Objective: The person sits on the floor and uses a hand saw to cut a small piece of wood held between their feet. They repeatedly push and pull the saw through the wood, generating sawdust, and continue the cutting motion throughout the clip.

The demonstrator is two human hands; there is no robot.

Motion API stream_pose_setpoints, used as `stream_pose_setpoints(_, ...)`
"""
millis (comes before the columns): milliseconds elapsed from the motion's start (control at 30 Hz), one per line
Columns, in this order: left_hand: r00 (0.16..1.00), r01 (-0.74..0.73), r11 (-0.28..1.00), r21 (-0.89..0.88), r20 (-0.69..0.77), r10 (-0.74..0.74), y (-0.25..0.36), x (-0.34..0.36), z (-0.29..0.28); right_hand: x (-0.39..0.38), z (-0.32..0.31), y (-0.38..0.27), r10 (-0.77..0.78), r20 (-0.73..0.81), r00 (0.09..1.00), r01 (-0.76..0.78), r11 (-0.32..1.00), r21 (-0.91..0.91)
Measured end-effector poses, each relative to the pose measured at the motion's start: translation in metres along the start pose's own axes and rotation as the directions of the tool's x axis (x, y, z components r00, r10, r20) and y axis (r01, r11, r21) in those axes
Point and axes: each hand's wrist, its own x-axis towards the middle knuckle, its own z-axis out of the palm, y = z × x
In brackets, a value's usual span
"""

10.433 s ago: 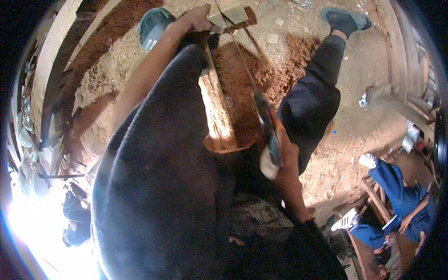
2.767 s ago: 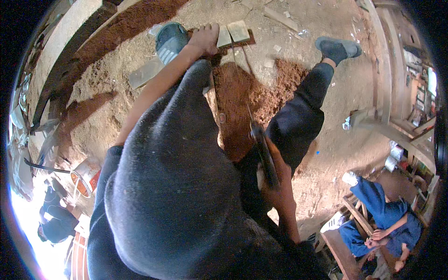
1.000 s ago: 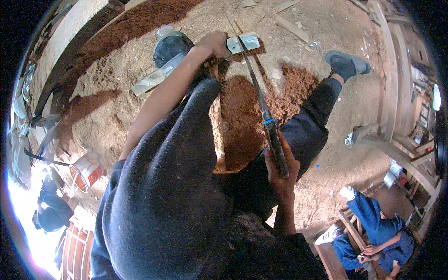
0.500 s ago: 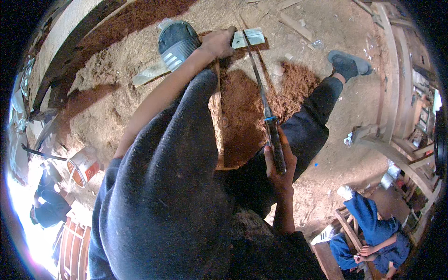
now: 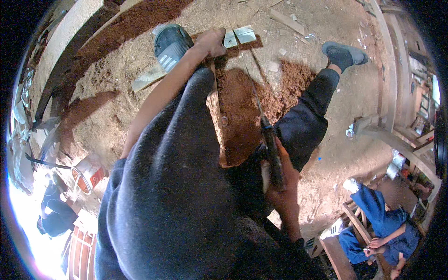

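My left hand (image 5: 211,43) grips a narrow wooden board (image 5: 246,35) near its far right end, beside my slippered foot (image 5: 172,45), which presses on the board. Behind the foot, the board's other end sticks out at the left. A dark slit runs across the board just right of the hand. In my right hand (image 5: 285,186), the fingers are wrapped round the black handle of a narrow handsaw (image 5: 259,103). Its thin tapering blade points away toward the board and looks blurred; its tip appears short of the slit.
Reddish sawdust (image 5: 291,86) covers the ground between my legs, next to an upright plank edge (image 5: 215,119). My other slippered foot (image 5: 345,55) rests at the right. A bucket (image 5: 88,173) lies tipped at the left. Another person (image 5: 378,224) works with wood at the lower right.
My right hand has drawn the handsaw back toward me, and the blade that crossed the board is now nearer. The left hand keeps its grip; the view has shifted slightly.
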Motion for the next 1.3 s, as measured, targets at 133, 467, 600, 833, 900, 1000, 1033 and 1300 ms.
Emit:
stream_pose_setpoints(133,0.999,-0.042,0.999,0.015,0.029,0.042,0.008,-0.002,0.012,-0.006,-0.007,-0.01,0.016,-0.042,0.999,-0.019,0.998,-0.067)
stream_pose_setpoints(467,0.997,0.074,0.995,-0.07,-0.004,-0.074,-0.006,0.011,0.003,-0.001,0.023,0.03,0.048,-0.096,0.994,-0.058,0.993,-0.1)
stream_pose_setpoints(600,0.997,0.059,0.997,-0.056,-0.053,-0.062,0.006,0.008,0.006,-0.025,0.007,0.033,0.073,-0.028,0.997,-0.074,0.995,-0.061)
stream_pose_setpoints(833,0.999,-0.051,0.995,-0.085,-0.017,0.049,-0.024,0.019,0.005,0.011,0.009,0.043,-0.219,-0.126,0.968,0.211,0.975,-0.072)
stream_pose_setpoints(900,0.999,-0.028,0.999,-0.032,-0.035,0.027,-0.012,0.022,0.005,-0.015,0.001,0.066,-0.213,-0.19,0.959,0.192,0.974,-0.12)
stream_pose_setpoints(1000,0.998,-0.014,0.999,-0.045,-0.057,0.011,-0.019,0.016,0.018,0.004,-0.001,0.038,-0.088,-0.009,0.996,0.087,0.994,-0.072)
stream_pose_setpoints(1033,0.997,-0.023,0.997,-0.069,-0.077,0.017,-0.022,0.018,0.019,0.019,-0.002,0.029,-0.104,0.027,0.994,0.107,0.99,-0.093)
stream_pose_setpoints(1300,0.995,-0.098,0.98,0.175,0.048,0.091,-0.009,0.01,0.009,-0.003,0.014,0.059,-0.006,-0.019,1.0,0.006,1.0,-0.003)
